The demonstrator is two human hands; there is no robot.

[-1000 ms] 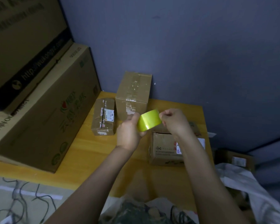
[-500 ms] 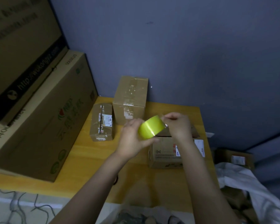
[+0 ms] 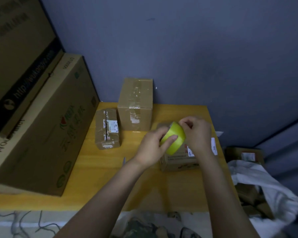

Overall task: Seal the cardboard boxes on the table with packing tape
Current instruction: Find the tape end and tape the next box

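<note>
From the head view, our left hand (image 3: 151,148) grips the yellow-green tape roll (image 3: 175,140) above the low box (image 3: 177,162) on the table (image 3: 110,177). Our right hand (image 3: 196,133) pinches at its rim. We judge we are finding the tape's end; next we must peel it free.

The roll of tape (image 3: 175,139) is smooth, glossy yellow-green plastic film that catches the light, and the tabletop (image 3: 110,177) is smooth yellowish wood with a faint sheen. The tall box (image 3: 136,117), the small box (image 3: 108,134) and the low box (image 3: 177,163) are matt brown cardboard; the first two carry shiny, partly wrinkled clear tape strips (image 3: 136,95), and the last two bear white paper labels (image 3: 213,146). The big carton (image 3: 41,131) at the left is dull printed cardboard, the white cloth (image 3: 265,194) at the right looks soft and creased, and the wall (image 3: 196,48) is flat, matt blue-grey paint.
</note>
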